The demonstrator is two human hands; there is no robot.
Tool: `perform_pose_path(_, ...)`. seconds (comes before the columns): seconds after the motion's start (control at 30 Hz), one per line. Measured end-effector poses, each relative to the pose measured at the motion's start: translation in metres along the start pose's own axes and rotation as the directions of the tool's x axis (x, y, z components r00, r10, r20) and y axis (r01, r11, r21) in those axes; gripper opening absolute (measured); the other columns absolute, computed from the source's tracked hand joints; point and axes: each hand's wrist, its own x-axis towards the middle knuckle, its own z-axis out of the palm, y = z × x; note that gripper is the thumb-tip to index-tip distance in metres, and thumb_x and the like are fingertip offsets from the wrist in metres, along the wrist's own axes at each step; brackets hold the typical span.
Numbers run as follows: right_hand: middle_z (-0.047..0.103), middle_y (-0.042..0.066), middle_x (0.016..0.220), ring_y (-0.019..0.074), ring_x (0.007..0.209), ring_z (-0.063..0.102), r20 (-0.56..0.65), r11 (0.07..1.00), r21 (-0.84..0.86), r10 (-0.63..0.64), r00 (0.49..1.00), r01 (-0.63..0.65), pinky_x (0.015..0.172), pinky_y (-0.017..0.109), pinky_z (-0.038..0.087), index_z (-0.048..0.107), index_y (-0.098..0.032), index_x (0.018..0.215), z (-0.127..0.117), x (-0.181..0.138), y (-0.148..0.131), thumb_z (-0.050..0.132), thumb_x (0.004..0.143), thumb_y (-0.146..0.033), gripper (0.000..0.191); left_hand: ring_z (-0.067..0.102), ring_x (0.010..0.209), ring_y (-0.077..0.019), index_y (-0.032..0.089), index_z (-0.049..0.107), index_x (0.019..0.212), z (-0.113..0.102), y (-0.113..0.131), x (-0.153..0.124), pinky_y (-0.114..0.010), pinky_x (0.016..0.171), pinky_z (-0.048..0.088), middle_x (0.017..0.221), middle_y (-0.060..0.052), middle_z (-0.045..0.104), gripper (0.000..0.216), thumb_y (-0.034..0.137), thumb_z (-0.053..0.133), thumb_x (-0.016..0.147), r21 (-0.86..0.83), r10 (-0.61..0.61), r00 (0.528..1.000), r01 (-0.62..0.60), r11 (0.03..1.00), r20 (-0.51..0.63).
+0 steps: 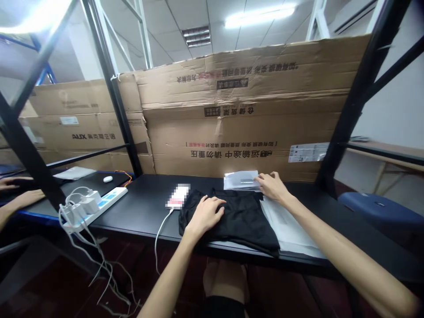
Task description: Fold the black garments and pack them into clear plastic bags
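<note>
A folded black garment [232, 218] lies on the black table [145, 207] in front of me. My left hand [205, 212] rests flat on the garment's left part, fingers spread. My right hand [273, 185] reaches past the garment's far right corner and its fingertips pinch the edge of a stack of clear plastic bags [240, 180]. A white sheet or bag [288, 225] lies under the garment on its right side.
A phone [178, 196] on a white cable lies left of the garment. A white power strip [94, 204] with chargers sits at the table's left edge. Cardboard boxes [245, 115] wall the back. Another person's hands [16, 192] are at far left. A blue stool [377, 207] stands right.
</note>
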Motion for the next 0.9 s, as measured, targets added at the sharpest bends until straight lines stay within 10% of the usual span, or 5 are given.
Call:
perform_pose_path(0.47, 0.078, 0.011, 0.111, 0.0263, 0.102, 0.065, -0.239, 0.983, 0.059, -0.158, 0.958, 0.176, 0.096, 0.039, 0.04, 0.076, -0.021, 0.112, -0.051, 0.005, -0.06, 0.042, 0.108, -0.022, 0.034, 0.068, 0.118, -0.023, 0.028, 0.07, 0.129, 0.001, 0.01, 0.036, -0.04, 0.109, 0.05, 0.127, -0.004, 0.075, 0.027, 0.024, 0.057, 0.106, 0.025, 0.1, 0.939, -0.097, 0.995, -0.328)
perform_pose_path(0.9, 0.077, 0.011, 0.114, 0.0276, 0.111, 0.067, -0.222, 0.929, 0.232, -0.236, 0.946, 0.287, 0.101, 0.042, 0.044, 0.072, -0.022, 0.122, -0.034, -0.02, -0.073, 0.046, 0.109, -0.031, 0.031, 0.068, 0.109, -0.0234, 0.024, 0.071, 0.114, 0.034, 0.009, 0.067, -0.039, 0.1, 0.049, 0.117, -0.004, 0.076, 0.015, 0.021, 0.06, 0.104, 0.155, 0.244, 0.953, -0.218, 0.964, -0.18)
